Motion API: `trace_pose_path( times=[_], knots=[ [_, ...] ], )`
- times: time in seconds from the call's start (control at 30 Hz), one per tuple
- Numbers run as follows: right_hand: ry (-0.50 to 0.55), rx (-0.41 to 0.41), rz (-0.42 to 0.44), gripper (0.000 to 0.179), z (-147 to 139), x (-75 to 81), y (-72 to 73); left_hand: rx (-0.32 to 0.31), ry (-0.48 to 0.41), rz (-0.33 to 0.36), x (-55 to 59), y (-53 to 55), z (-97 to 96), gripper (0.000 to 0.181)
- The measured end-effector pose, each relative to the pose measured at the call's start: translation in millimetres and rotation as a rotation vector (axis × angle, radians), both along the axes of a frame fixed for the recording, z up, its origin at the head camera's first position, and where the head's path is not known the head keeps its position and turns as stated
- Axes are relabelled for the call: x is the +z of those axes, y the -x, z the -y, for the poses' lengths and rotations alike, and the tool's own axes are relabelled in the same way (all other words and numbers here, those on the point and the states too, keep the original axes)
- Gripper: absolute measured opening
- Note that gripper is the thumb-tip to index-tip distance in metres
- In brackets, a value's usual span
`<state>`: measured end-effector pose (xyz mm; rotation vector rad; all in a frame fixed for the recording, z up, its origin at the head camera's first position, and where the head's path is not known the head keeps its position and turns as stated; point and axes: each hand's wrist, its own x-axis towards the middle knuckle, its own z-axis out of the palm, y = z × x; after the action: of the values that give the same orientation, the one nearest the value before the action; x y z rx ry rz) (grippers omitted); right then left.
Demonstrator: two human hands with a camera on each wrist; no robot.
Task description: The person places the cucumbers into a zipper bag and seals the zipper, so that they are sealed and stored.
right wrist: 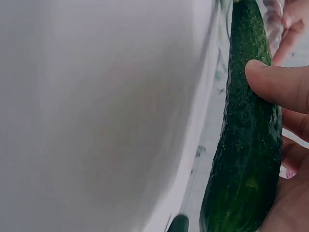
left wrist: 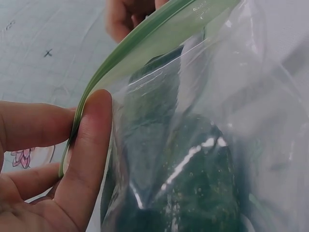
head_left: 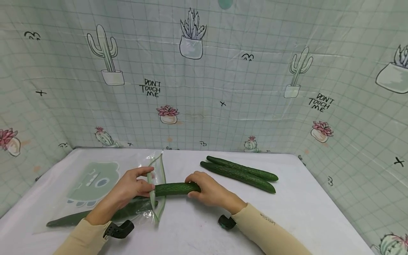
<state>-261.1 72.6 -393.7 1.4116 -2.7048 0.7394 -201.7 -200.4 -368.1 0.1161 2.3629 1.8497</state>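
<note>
A clear zip bag [head_left: 92, 184] with a green monster print lies on its side, its green-edged mouth held up on the right. My left hand [head_left: 130, 186] pinches the rim of that mouth between thumb and fingers. One cucumber [head_left: 68, 218] lies inside along the bag's near side, partly hidden by the left wrist. My right hand [head_left: 208, 189] grips a second cucumber [head_left: 175, 189] by its right end, and its other end reaches into the bag's mouth. In the left wrist view, dark green cucumber [left wrist: 203, 183] shows through the wrinkled plastic.
Two more cucumbers [head_left: 239, 176] lie side by side at the back right of the white table [head_left: 287, 216]. A printed cloth [head_left: 204, 88] with cactus drawings hangs behind the table and along both sides. A black wrist device [head_left: 119, 230] sits on the left wrist.
</note>
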Motion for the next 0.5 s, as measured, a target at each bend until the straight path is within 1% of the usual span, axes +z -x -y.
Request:
trace_pose_path(
  times=[0.2,0.5],
  knots=[
    [-0.022,0.025,-0.018,0.031,20.4,1.4,-2.5,0.004,-0.012,0.002,-0.6,0.9,-1.7,0.071],
    [-0.033,0.045,-0.012,0.029,46.6,-0.4,0.8,0.022,-0.024,0.003,-1.6,2.6,-2.7,0.071]
  ],
)
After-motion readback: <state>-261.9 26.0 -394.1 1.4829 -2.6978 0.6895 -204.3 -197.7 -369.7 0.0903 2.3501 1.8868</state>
